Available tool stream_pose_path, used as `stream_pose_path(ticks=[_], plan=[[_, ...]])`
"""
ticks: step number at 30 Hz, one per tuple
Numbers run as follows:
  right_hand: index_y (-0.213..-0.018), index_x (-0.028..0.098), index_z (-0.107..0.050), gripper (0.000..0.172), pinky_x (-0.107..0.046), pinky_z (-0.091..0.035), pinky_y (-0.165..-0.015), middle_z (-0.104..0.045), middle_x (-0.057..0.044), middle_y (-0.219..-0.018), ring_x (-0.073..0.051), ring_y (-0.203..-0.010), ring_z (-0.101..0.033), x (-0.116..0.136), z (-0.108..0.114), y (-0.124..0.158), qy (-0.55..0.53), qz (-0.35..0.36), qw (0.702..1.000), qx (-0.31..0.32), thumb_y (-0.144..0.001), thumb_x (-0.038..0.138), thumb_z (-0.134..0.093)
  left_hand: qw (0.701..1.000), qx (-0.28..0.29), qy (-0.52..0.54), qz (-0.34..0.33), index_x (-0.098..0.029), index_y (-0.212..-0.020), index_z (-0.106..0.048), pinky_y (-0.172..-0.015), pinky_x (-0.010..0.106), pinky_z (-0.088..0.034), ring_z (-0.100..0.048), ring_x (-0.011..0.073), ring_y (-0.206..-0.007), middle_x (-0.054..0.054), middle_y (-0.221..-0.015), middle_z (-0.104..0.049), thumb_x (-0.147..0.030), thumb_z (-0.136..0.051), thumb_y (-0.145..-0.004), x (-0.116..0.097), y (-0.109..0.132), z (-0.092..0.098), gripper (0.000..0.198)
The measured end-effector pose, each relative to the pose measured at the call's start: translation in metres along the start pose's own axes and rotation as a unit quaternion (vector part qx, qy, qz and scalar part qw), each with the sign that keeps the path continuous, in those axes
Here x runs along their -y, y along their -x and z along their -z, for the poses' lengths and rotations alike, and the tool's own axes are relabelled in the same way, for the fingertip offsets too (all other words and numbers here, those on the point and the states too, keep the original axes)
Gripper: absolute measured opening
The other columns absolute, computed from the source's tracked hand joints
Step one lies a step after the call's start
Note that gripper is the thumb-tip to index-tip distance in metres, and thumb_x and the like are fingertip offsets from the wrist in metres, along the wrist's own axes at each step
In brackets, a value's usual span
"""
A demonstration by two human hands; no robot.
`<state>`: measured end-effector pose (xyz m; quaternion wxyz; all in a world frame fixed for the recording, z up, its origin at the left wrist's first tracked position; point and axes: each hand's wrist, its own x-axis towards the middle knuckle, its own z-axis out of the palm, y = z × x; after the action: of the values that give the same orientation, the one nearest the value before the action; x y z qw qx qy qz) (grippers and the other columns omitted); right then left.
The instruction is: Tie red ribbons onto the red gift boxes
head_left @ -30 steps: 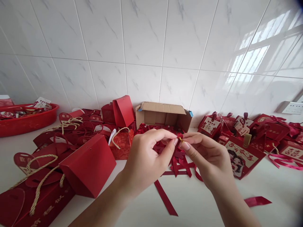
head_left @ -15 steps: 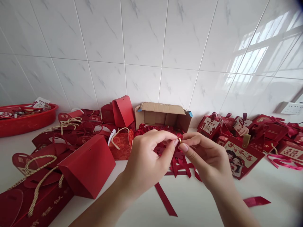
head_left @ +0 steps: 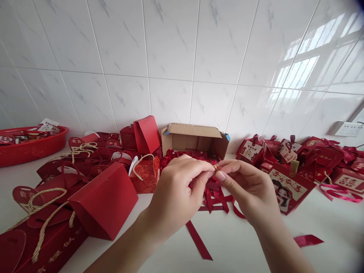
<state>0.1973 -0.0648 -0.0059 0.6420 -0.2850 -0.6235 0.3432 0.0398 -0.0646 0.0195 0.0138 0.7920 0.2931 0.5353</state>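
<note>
My left hand (head_left: 182, 189) and my right hand (head_left: 247, 189) meet fingertip to fingertip above the white tabletop, each closed in a pinch. Between them shows a tiny gold-coloured piece (head_left: 215, 167); its exact kind is too small to make out. Fingers hide most of it. Beneath the hands lies a tangle of dark red ribbons (head_left: 214, 193). One ribbon strip (head_left: 199, 240) shows below my left hand, its upper end hidden. Behind the ribbons an open cardboard box (head_left: 196, 136) rests on its side with ribbons spilling from it.
Red gift boxes with rope handles (head_left: 54, 201) crowd the left, beside a plain red folded box (head_left: 105, 201). A red basin (head_left: 34, 148) stands far left. Printed red boxes with ribbons (head_left: 292, 185) are piled right. A loose ribbon piece (head_left: 308, 240) lies near my right forearm. Tiled wall behind.
My fingertips have drawn closer around the gold-coloured piece, and less of it shows. The bit of red seen between the fingers earlier is now covered. The view has shifted slightly.
</note>
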Motion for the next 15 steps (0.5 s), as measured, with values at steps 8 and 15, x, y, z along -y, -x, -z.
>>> stream_pose_path(ticks=[8,15], plan=[[-0.094,0.024,-0.066,0.017,-0.015,-0.056,-0.067,-0.068,0.000,-0.084,-0.009,-0.076,-0.065,-0.004,0.002,0.003,0.078,0.089,0.993,-0.017,-0.081,0.014,-0.067,0.997,0.046,0.046,0.043,-0.016,-0.086,-0.068,-0.075,0.021,-0.048,-0.061,0.0085,-0.073,-0.002,-0.078,-0.070,-0.013,-0.057,-0.087,-0.003,0.000,0.004,0.011],[-0.087,0.022,-0.065,0.010,-0.013,-0.053,-0.061,-0.064,0.000,-0.084,-0.009,-0.073,-0.061,-0.001,0.010,0.002,0.121,0.116,0.985,-0.041,-0.081,0.014,-0.067,0.983,0.093,-0.042,0.155,-0.027,-0.107,-0.060,-0.080,0.027,-0.050,-0.064,0.0143,-0.088,-0.003,-0.094,-0.070,-0.035,-0.059,-0.086,-0.006,0.006,0.031,0.023]])
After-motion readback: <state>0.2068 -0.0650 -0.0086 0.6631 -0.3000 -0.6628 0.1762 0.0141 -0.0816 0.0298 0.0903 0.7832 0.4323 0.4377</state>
